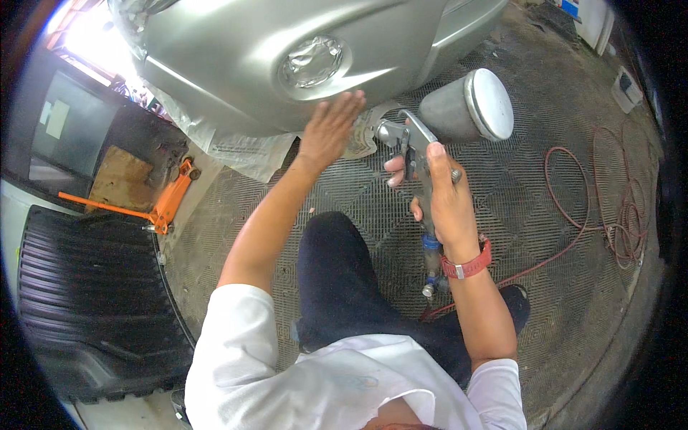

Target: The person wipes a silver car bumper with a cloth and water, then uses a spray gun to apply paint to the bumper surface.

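Observation:
My right hand (pixel 451 193) is wrapped round the handle of a paint spray gun (pixel 423 147), its fingers by the trigger. The gun carries a round metal paint cup (pixel 459 107) with a pale lid, tilted to the right. My left hand (pixel 333 129) is stretched out flat, fingers extended, close to the lower part of a silver car bumper (pixel 236 64); whether it touches the surface I cannot tell. A round opening in the bumper is covered with crumpled foil (pixel 313 62). The gun's nozzle points left, toward the bumper's lower edge.
Masking sheet (pixel 247 154) hangs below the bumper. A red air hose (pixel 552 247) loops over the ridged floor mat (pixel 251 201) on the right. An orange floor jack (pixel 172 197) and a black ribbed truck-bed liner (pixel 100 301) stand at the left.

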Tool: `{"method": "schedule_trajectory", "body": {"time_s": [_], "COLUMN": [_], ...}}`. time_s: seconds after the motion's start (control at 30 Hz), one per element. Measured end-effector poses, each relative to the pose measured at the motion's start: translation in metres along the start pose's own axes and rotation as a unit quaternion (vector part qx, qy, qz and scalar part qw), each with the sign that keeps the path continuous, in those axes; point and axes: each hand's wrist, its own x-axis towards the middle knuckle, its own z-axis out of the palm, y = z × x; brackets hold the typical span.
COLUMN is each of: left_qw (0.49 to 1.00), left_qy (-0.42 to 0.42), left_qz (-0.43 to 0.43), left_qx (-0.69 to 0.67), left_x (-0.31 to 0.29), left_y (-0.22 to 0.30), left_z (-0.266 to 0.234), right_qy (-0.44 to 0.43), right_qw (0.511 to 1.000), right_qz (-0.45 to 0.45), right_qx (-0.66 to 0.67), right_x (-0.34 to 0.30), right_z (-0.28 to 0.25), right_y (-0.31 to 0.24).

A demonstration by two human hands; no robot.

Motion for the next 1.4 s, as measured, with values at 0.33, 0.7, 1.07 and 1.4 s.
{"method": "schedule_trajectory", "body": {"time_s": [0.33, 0.7, 1.07, 1.4], "left_qw": [0.997, 0.955, 0.931, -0.281], "left_qy": [0.025, -0.016, -0.340, 0.206], "left_qz": [0.057, 0.157, 0.120, -0.440], "left_qx": [0.042, 0.250, 0.059, -0.828], "left_x": [-0.027, 0.157, 0.066, 0.116], "left_y": [-0.086, 0.041, 0.043, 0.119], "left_z": [-0.030, -0.028, -0.016, 0.004], "right_qy": [0.020, 0.105, 0.046, 0.073], "right_qw": [1.000, 0.994, 0.998, 0.997], "right_qz": [0.007, 0.003, -0.004, 0.019], "right_qx": [-0.010, 0.003, 0.044, 0.007], "right_x": [0.000, -0.014, -0.016, -0.018], "right_z": [-0.023, -0.056, -0.042, -0.050], "right_y": [0.032, 0.072, 0.091, 0.083]}}
